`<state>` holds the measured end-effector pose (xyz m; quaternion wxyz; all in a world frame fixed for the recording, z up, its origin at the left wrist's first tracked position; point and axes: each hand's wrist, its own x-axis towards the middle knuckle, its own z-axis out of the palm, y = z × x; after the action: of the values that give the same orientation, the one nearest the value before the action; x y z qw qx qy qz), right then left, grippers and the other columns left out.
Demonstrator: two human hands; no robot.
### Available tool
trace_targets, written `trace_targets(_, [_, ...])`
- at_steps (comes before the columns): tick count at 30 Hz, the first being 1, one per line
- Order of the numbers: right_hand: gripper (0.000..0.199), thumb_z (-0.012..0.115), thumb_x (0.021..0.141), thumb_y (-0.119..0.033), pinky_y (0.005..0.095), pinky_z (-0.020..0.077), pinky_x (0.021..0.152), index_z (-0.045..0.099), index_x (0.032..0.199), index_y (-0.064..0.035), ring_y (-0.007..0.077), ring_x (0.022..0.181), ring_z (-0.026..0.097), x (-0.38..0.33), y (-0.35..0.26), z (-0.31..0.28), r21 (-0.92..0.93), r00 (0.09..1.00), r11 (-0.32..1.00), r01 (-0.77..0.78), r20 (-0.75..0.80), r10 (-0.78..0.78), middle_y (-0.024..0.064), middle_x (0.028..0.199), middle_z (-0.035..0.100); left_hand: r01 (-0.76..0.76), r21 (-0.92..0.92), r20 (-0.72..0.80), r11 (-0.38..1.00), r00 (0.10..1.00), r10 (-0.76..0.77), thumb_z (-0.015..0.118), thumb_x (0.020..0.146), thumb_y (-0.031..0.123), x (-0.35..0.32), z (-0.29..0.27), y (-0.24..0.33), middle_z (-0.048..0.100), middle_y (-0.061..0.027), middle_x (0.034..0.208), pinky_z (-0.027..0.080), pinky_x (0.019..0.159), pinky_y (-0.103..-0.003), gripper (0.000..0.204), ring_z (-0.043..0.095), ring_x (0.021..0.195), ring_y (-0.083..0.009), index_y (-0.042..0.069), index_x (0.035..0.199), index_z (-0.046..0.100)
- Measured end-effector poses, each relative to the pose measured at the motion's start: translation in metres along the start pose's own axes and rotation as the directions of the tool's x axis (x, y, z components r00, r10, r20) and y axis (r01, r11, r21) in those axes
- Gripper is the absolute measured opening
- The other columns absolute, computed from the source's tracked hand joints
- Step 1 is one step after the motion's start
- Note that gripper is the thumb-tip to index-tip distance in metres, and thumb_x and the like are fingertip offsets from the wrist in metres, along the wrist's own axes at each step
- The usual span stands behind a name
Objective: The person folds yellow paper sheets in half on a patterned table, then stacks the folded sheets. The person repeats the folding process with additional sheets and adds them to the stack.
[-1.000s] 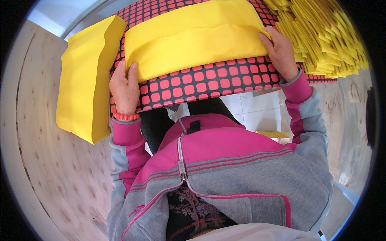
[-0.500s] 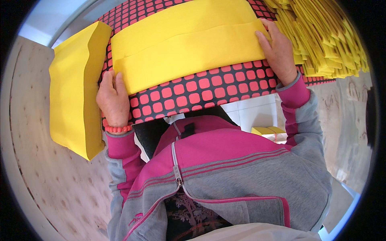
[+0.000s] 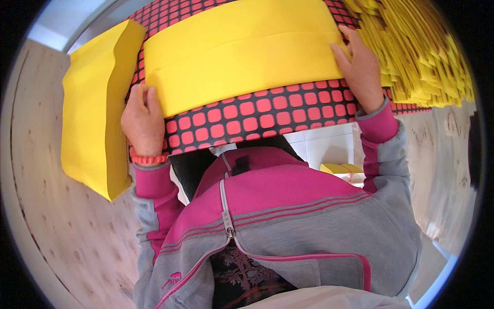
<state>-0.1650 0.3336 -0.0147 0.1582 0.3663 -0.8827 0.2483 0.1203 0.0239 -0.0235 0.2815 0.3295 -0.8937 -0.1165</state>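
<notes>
A wide yellow folded sheet (image 3: 242, 54), paper or cloth I cannot tell, lies flat with a fold line running across it. At its near left corner, my left hand (image 3: 144, 121) holds the side edge with fingers curled; the fingertips are partly hidden. My right hand (image 3: 361, 69) grips the opposite short edge, thumb and forefinger against it. Left of my left hand is a thick yellow block of stacked sheets (image 3: 87, 113), its near end reaching past the table edge. Beyond my right hand, many folded yellow pieces (image 3: 417, 51) are heaped in a loose fanned pile.
Red rounded squares on black cover the table (image 3: 266, 121) under the sheet. Its near edge runs just in front of my body. Pale wood-patterned floor (image 3: 77, 226) shows at the left. Below the table at right sits another yellow bundle (image 3: 342, 168) on something white.
The whole view has shifted and tilted slightly. Both hands stay at the same edges of the yellow sheet, which lies as before.
</notes>
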Motion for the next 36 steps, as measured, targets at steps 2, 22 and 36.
trace_targets(2, [0.040,0.067,0.096,-0.024,0.0484,0.0534,0.076,0.059,0.133,-0.0123,0.0401,0.091,0.069,0.000,0.000,0.000,0.025,0.999,0.999,-0.027,0.017,0.027,0.0189,0.100,0.072,-0.006,-0.006,-0.011,1.000,1.000,0.006,0.062,0.099,0.021,0.001,0.001,-0.001,0.068,-0.0157,0.081,0.052,0.066,-0.044,0.014,0.068,0.074,-0.0365,0.007,0.101,0.066])
trace_targets(22, [0.039,0.066,0.097,-0.023,0.0448,0.0535,0.077,0.059,0.134,-0.0124,0.0364,0.094,0.069,-0.003,0.005,0.002,-0.016,1.000,1.000,0.017,0.011,-0.017,0.0173,0.106,0.071,-0.530,0.005,0.045,0.848,0.847,0.529,0.068,0.093,0.022,-0.019,0.003,0.076,0.059,-0.0154,0.140,0.031,0.118,-0.056,0.046,0.055,0.131,-0.0341,0.004,0.135,0.058])
trace_targets(36, [0.041,0.066,0.098,-0.025,0.0413,0.0545,0.081,0.059,0.134,-0.0073,0.0341,0.094,0.069,-0.002,0.002,-0.007,-0.044,0.990,0.994,-0.099,0.100,0.103,0.0183,0.103,0.069,-0.550,-0.099,0.330,0.829,0.768,0.549,0.061,0.094,0.055,-0.040,0.026,0.105,0.034,-0.0207,0.163,0.021,0.120,-0.064,0.081,0.032,0.152,-0.0362,0.007,0.156,0.040])
